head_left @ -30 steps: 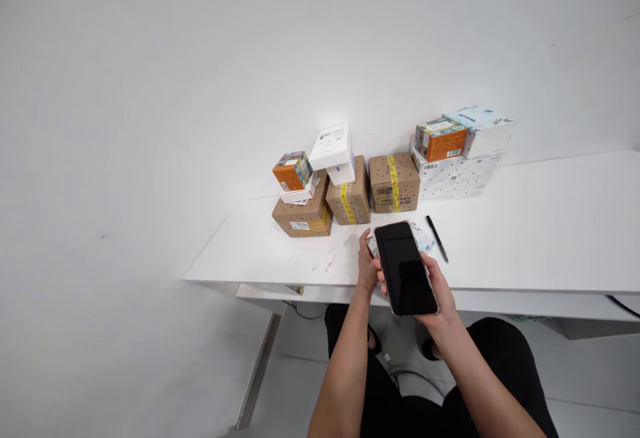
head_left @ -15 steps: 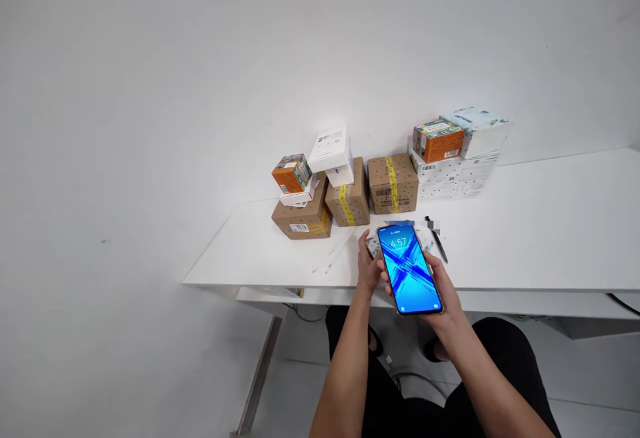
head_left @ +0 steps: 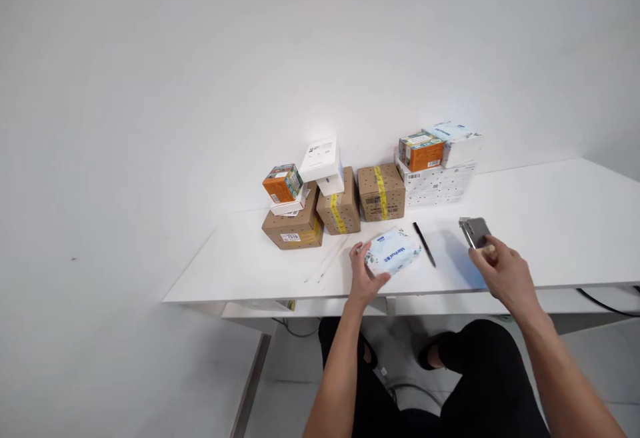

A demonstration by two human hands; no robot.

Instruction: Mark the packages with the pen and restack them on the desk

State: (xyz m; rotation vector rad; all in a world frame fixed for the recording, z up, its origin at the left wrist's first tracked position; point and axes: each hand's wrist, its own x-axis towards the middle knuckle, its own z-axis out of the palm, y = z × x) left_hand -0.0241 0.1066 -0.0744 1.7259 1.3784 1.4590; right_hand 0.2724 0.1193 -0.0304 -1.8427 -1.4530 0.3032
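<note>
My left hand (head_left: 366, 278) grips the left end of a white and pale blue tissue pack (head_left: 393, 252) near the table's front edge, thumb along the near side and fingers at the far side. Off to the right, my right hand (head_left: 505, 275) is closed on a phone (head_left: 477, 231). The phone's grey back and camera lenses face up, and its screen side throws a bluish glow onto the tabletop below. Between the two hands lies a black pen (head_left: 425, 245), touched by neither.
Along the wall stand brown cartons (head_left: 381, 191) with yellow tape. A white box (head_left: 320, 159) and an orange box (head_left: 283, 183) rest on the left ones. Farther right, a patterned white carton (head_left: 435, 185) bears another orange box (head_left: 421, 151) and a pale blue pack (head_left: 454, 143). The white table (head_left: 540, 225) extends rightward.
The phone's screen lit up, then my right hand carried it rightward from above the tissue pack and turned it screen down. The tissue pack is now uncovered, with my left hand still at its left end.
</note>
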